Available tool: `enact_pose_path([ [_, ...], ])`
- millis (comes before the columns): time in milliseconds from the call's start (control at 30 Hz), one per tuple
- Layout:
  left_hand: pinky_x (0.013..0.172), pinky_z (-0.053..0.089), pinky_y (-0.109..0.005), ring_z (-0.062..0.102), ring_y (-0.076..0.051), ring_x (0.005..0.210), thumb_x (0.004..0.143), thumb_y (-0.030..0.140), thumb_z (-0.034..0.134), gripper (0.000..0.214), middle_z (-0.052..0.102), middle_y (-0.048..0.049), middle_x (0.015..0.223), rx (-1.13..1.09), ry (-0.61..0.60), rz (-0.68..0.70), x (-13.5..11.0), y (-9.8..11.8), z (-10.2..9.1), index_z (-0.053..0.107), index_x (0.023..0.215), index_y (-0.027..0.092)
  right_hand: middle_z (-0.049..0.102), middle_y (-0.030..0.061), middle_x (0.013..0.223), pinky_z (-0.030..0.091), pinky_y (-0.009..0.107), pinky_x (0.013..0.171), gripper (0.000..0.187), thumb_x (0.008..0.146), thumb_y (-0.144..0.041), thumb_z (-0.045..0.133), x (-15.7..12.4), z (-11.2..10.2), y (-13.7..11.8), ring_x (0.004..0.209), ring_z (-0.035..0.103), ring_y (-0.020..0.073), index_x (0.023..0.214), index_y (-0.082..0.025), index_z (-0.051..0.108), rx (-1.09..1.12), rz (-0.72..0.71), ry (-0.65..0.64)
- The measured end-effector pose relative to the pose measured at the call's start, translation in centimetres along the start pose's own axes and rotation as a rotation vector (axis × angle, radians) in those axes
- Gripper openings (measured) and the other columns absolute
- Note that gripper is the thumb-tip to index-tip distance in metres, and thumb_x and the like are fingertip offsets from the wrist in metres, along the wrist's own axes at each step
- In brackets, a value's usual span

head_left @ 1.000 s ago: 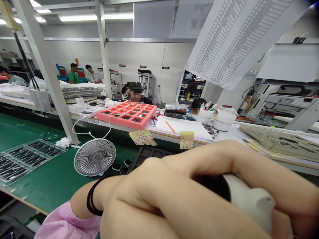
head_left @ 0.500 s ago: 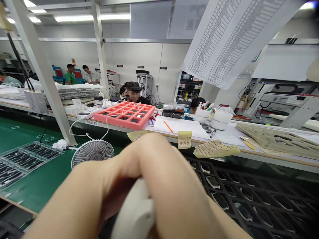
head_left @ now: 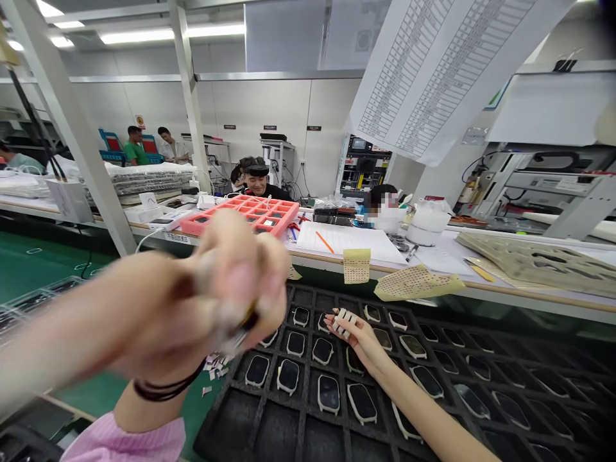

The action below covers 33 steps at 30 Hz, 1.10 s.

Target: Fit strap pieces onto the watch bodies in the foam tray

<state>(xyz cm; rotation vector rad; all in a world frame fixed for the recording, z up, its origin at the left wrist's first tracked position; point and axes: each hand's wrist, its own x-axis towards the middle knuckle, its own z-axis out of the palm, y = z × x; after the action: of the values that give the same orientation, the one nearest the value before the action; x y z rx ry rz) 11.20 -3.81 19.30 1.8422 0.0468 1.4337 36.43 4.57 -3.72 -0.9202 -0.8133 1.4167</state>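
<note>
Nearest, at lower left, a pink sleeve (head_left: 125, 443) ends at a wrist wearing a black band (head_left: 163, 388). Above it the left hand (head_left: 231, 282) is raised close to the camera and heavily blurred. Its fingers look bunched closed, with a small dark and yellow speck at the lower edge. I cannot tell what, if anything, it grips.

Below and to the right, a black tray (head_left: 269, 410) lies on a green mat (head_left: 29, 263). It is a moulded grid of square pockets. Many hold rounded dark pieces (head_left: 328, 393) with glossy faces and pale rims, while the front-left pockets look bare.

The right hand (head_left: 359, 337) rests palm up on the tray's middle. Its fingers are loosely curled and apart, gripping nothing, and white finger covers (head_left: 342, 319) cap the tips. Small white scraps (head_left: 214, 367) lie just left of the tray.

Beyond, perforated yellow sheets (head_left: 416, 282) hang over a bench edge. On the bench sits a pink compartment tray (head_left: 245, 215). People sit behind the bench.
</note>
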Motion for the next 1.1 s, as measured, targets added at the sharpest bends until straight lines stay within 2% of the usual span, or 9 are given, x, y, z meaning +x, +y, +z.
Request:
enact_pose_path([
  [100, 0.048, 0.048, -0.021, 0.055, -0.01, 0.064, 0.087, 0.021, 0.054, 0.023, 0.056, -0.0009, 0.093, -0.086, -0.059, 0.049, 0.5, -4.4, -0.2, 0.069, 0.098, 0.034, 0.075, 0.0091, 0.088, 0.049, 0.046, 0.092, 0.042, 0.055, -0.03, 0.085, -0.1, 0.0, 0.0, 0.09, 0.069, 0.0276, 0.091, -0.014, 0.07, -0.001, -0.001, -0.004],
  [200, 0.068, 0.052, -0.027, 0.058, -0.012, 0.074, 0.09, 0.021, 0.047, 0.028, 0.053, -0.0046, 0.105, 0.172, -0.123, -0.171, -0.6, -11.3, -1.2, 0.067, 0.109, 0.027, 0.075, 0.0086, 0.087, 0.048, 0.047, 0.093, 0.043, 0.055, -0.03, 0.085, -0.3, 0.1, -0.2, 0.09, 0.069, 0.0278, 0.091, -0.015, 0.07, 0.002, 0.005, -0.006],
  [333, 0.083, 0.05, -0.031, 0.057, -0.017, 0.091, 0.088, 0.015, 0.041, 0.036, 0.055, -0.0061, 0.102, 0.524, -0.182, -0.4, -3.1, -20.3, -3.6, 0.063, 0.115, 0.021, 0.075, 0.0094, 0.087, 0.049, 0.046, 0.093, 0.044, 0.053, -0.032, 0.086, -0.3, 0.3, -0.4, 0.092, 0.069, 0.0294, 0.09, -0.014, 0.07, 0.009, 0.019, -0.012],
  [500, 0.1, 0.04, -0.038, 0.055, -0.021, 0.104, 0.079, 0.003, 0.039, 0.041, 0.058, -0.008, 0.104, 0.797, -0.189, -0.499, -5.4, -26.9, -6.7, 0.067, 0.106, 0.017, 0.075, 0.0088, 0.087, 0.05, 0.045, 0.093, 0.043, 0.052, -0.031, 0.087, 0.3, 0.6, -0.6, 0.091, 0.069, 0.0282, 0.088, -0.015, 0.07, 0.004, 0.024, -0.028],
  [667, 0.101, 0.038, -0.043, 0.052, -0.024, 0.108, 0.076, -0.001, 0.039, 0.04, 0.06, -0.0086, 0.104, 0.909, -0.187, -0.502, -6.6, -29.4, -7.6, 0.067, 0.099, 0.017, 0.074, 0.0103, 0.086, 0.052, 0.042, 0.09, 0.036, 0.054, -0.028, 0.086, 1.9, 1.0, -1.0, 0.089, 0.07, 0.027, 0.083, -0.012, 0.07, -0.021, 0.049, -0.067],
  [800, 0.104, 0.032, -0.052, 0.048, -0.03, 0.115, 0.078, 0.004, 0.046, 0.034, 0.059, -0.0145, 0.112, 0.91, -0.249, -0.461, -6.8, -28.9, -6.2, 0.063, 0.105, 0.013, 0.074, 0.0124, 0.084, 0.055, 0.038, 0.085, 0.038, 0.053, -0.027, 0.085, 3.7, 0.7, -1.4, 0.084, 0.071, 0.0252, 0.084, -0.01, 0.07, -0.04, 0.097, -0.12],
  [867, 0.106, 0.032, -0.048, 0.046, -0.029, 0.12, 0.078, 0.01, 0.054, 0.039, 0.055, -0.015, 0.122, 0.854, -0.326, -0.423, -6.5, -28.0, -5.0, 0.057, 0.117, 0.013, 0.074, 0.0129, 0.082, 0.056, 0.037, 0.082, 0.039, 0.053, -0.027, 0.085, 4.5, 0.5, -1.5, 0.082, 0.071, 0.0247, 0.085, -0.009, 0.069, -0.056, 0.127, -0.157],
  [1000, 0.101, 0.041, -0.033, 0.048, -0.023, 0.123, 0.073, 0.029, 0.071, 0.075, 0.045, -0.0117, 0.139, 0.682, -0.5, -0.344, -5.5, -26.3, -2.1, 0.036, 0.139, 0.019, 0.073, 0.0098, 0.076, 0.058, 0.035, 0.071, 0.037, 0.054, -0.031, 0.084, 5.0, 0.6, -1.4, 0.077, 0.071, 0.0239, 0.081, -0.011, 0.068, -0.104, 0.143, -0.223],
  [1100, 0.096, 0.044, -0.03, 0.055, -0.021, 0.115, 0.071, 0.03, 0.074, 0.067, 0.056, -0.0095, 0.129, 0.613, -0.549, -0.316, -4.5, -26.2, -0.6, 0.046, 0.131, 0.02, 0.072, 0.0088, 0.077, 0.057, 0.03, 0.062, 0.038, 0.058, -0.038, 0.082, 4.8, 0.8, -1.0, 0.072, 0.069, 0.0216, 0.082, -0.012, 0.066, -0.15, 0.105, -0.234],
])
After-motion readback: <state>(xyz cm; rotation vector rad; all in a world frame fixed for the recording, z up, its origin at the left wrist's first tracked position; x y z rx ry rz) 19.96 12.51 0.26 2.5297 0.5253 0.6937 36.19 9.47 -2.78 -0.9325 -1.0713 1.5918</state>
